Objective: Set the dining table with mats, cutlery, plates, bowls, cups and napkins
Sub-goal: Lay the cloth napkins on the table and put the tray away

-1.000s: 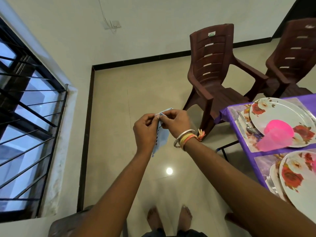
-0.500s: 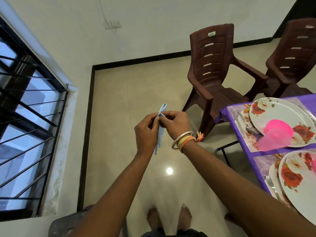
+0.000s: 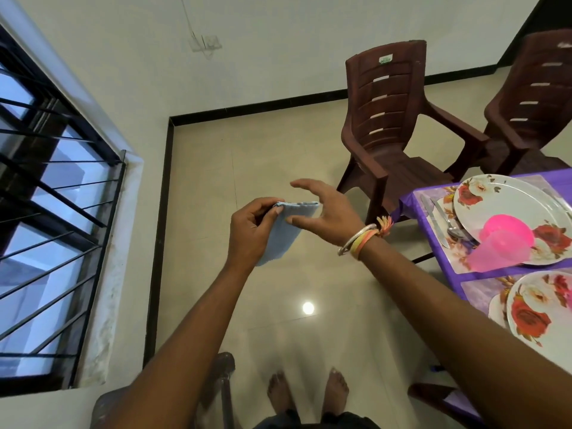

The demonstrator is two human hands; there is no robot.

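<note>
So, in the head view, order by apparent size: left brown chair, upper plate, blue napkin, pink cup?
1. brown chair
2. plate
3. blue napkin and pink cup look alike; the napkin is nearer the camera, so I leave them unranked.

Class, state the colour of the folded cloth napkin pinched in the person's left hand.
The folded cloth napkin is plain light blue; head view shows it best.

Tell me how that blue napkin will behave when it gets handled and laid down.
Probably floppy: the blue napkin hangs limp below the left hand, which pinches its top edge. Likely very light, since a fingertip pinch seems to carry it. It looks like soft cloth, so it should neither slip nor break, though it may unfold once released.
</note>
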